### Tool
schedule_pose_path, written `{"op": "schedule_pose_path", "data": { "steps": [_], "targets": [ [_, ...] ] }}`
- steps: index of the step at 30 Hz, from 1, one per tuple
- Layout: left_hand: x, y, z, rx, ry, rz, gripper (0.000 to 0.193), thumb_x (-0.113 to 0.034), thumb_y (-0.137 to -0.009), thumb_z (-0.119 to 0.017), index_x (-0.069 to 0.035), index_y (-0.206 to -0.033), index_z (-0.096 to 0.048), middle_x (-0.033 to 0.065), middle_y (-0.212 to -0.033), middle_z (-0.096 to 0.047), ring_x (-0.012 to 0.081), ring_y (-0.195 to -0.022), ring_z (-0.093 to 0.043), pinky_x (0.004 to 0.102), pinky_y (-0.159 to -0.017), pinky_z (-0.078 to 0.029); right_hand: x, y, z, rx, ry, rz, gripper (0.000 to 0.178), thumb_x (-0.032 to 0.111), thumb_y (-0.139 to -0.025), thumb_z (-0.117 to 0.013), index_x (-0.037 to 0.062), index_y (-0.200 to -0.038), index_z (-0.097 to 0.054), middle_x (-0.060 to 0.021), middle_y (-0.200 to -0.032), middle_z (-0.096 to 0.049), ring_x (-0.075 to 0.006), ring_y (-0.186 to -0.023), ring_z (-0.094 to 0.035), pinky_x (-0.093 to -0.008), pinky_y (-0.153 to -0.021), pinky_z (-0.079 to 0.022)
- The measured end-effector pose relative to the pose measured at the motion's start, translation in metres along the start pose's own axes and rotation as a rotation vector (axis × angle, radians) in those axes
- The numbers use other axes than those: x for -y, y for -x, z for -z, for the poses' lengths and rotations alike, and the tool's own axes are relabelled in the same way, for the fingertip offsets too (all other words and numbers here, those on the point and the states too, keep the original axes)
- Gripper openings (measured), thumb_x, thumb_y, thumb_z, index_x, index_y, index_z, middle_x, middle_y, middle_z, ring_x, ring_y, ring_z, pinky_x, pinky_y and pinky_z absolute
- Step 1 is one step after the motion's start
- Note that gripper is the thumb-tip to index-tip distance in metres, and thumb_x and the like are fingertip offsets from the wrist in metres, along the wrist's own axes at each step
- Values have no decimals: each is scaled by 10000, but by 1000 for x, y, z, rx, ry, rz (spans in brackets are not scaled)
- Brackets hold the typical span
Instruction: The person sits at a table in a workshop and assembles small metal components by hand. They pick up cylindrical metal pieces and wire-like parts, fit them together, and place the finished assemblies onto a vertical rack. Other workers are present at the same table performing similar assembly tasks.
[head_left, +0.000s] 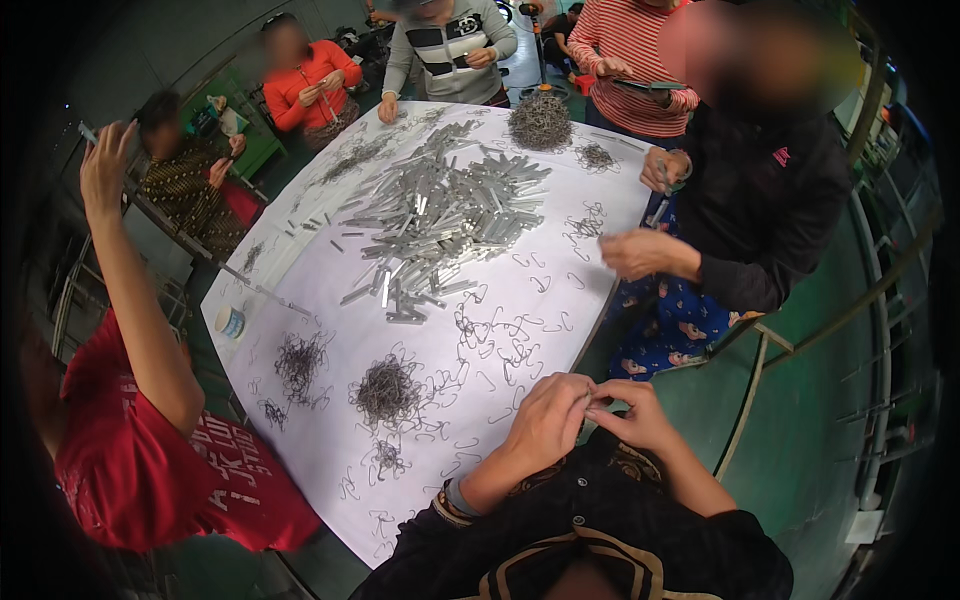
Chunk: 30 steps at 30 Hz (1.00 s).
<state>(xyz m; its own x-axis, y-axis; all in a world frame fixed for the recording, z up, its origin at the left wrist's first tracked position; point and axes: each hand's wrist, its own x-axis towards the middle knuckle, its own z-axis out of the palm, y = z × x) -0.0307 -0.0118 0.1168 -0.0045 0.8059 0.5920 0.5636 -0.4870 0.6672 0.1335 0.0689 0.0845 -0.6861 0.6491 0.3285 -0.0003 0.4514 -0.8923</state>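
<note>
My left hand (550,422) and my right hand (640,415) meet at the table's near right edge, fingertips pinched together. Whatever they grip is small and mostly covered by the fingers; a greyish bit shows between them, too little to name. Closest to my hands on the white tabletop (310,480) lie scattered bent wire hooks (515,350). A dense dark heap of wire hooks (388,392) is left of my left hand. Farther off, a big pile of flat silvery metal strips (450,205) covers the table's middle.
Another hook heap (300,368) and a white cup (230,321) are at the left. A round hook mound (540,122) stands at the far side. Several people surround the table; a dark-sleeved co-worker's hand (645,254) is close on my right, a red-shirted person (165,450) at left.
</note>
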Motion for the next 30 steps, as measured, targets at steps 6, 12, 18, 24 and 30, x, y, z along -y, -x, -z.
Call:
{"op": "schedule_pose_path", "data": {
  "steps": [6,12,18,24,30],
  "targets": [
    [-5,9,0,-13,-8,-52,219,64,-795,-554,-17,-989,-492,152,-988,-629,341,-822,-597,410,-756,-456,-30,-9,13,-40,-105,-128,226,70,-778,-707,-2,-991,-687,-88,-896,-690,-135,-790,-644,-261,-709,-507],
    [-4,14,5,17,-72,-141,253,69,-776,-568,-29,-1001,-504,139,-1005,-631,323,-829,-599,410,-779,-427,-39,-73,-20,15,93,43,259,128,-788,-737,9,-1012,-680,-119,-872,-694,-190,-761,-671,-298,-704,-530],
    [4,25,14,-24,-82,-171,312,80,-760,-591,-40,-1021,-469,132,-1027,-642,303,-827,-608,410,-765,-404,-36,-166,-94,210,467,-70,255,192,-844,-633,-5,-1003,-661,-209,-898,-675,-329,-828,-670,-401,-725,-532],
    [7,30,21,-16,-50,-175,291,75,-765,-591,-29,-1011,-476,135,-1021,-650,294,-843,-630,409,-781,-411,-63,-234,-154,305,621,-42,372,168,-859,-626,-44,-1161,-581,-246,-1009,-639,-382,-922,-629,-426,-819,-512],
    [9,41,30,-2,-49,-168,259,52,-748,-613,-14,-981,-521,134,-1016,-655,296,-863,-632,404,-794,-420,-122,-260,-194,195,943,10,262,72,-825,-550,5,-1066,-628,-151,-1077,-627,-313,-1063,-589,-417,-871,-481]
  ]
}}
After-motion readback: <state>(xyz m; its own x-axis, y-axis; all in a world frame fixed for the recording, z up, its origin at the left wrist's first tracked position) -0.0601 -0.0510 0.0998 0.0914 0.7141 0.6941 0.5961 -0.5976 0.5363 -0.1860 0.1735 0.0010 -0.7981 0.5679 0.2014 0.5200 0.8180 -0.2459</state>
